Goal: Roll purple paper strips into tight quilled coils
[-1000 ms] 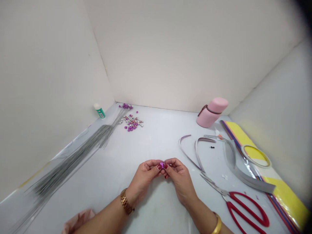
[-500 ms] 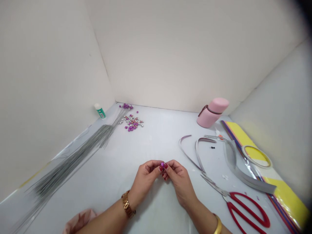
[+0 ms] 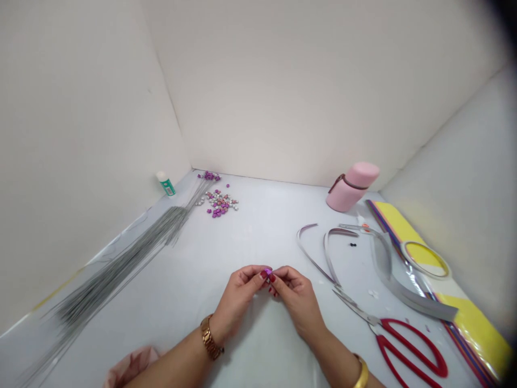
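Note:
A small purple folded piece [image 3: 268, 271] is pinched between the fingertips of both hands, low in the middle of the head view. My left hand [image 3: 245, 291] grips it from the left, thumb and fingers closed. From the right, my right hand [image 3: 294, 293] closes its thumb and fingers on the same piece. The fingers cover much of the piece. Beyond the hands lies a pile of small purple, pink and silver pieces [image 3: 220, 200]. Red-handled scissors [image 3: 374, 320] lie to the right, near paper strips [image 3: 329, 253].
Thin grey wires [image 3: 133, 261] stretch along the left, with purple pieces at their far end. A glue stick [image 3: 166, 184] stands back left, a pink bottle [image 3: 352, 187] back right. Yellow sheets [image 3: 472, 323] and a tape roll [image 3: 425, 260] lie far right.
The fingertips have shifted slightly around the purple piece, the left thumb moving a little left and up. Both hands still hold it in nearly the same place.

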`<act>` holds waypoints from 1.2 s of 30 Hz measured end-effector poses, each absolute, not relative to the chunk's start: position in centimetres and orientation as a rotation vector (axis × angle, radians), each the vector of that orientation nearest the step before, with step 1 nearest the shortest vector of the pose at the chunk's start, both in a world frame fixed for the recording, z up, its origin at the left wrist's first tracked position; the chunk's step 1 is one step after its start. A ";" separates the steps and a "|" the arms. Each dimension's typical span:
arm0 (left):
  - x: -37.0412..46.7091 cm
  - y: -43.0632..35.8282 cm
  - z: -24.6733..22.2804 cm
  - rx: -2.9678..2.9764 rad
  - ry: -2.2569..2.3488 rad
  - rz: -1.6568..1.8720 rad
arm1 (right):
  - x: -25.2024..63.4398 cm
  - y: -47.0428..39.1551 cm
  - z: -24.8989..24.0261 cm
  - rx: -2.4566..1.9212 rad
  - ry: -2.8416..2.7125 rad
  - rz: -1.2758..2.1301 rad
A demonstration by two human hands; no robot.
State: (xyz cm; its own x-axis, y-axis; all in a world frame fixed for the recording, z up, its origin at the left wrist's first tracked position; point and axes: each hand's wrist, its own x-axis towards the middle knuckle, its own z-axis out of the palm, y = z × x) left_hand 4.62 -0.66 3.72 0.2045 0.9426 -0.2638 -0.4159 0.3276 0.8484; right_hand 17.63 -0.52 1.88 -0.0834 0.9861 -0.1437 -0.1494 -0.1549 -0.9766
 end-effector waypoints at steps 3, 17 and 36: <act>4.5 -0.6 3.5 0.686 0.914 1.041 | 17.7 -0.7 1.8 -1.148 -1.103 1.340; 4.7 -0.7 2.9 0.610 0.898 1.066 | 17.9 -0.9 1.8 -1.139 -1.371 1.148; 3.8 -0.1 3.4 1.014 1.073 1.002 | 18.4 -0.4 2.9 -1.230 -1.503 1.238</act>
State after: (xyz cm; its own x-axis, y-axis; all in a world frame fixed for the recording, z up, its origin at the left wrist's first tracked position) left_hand 3.82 -0.08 3.38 0.1793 0.9630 -0.2011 -0.1348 0.2266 0.9646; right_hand 18.42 -0.39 2.87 -0.1924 0.9813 0.0061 0.1817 0.0418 -0.9825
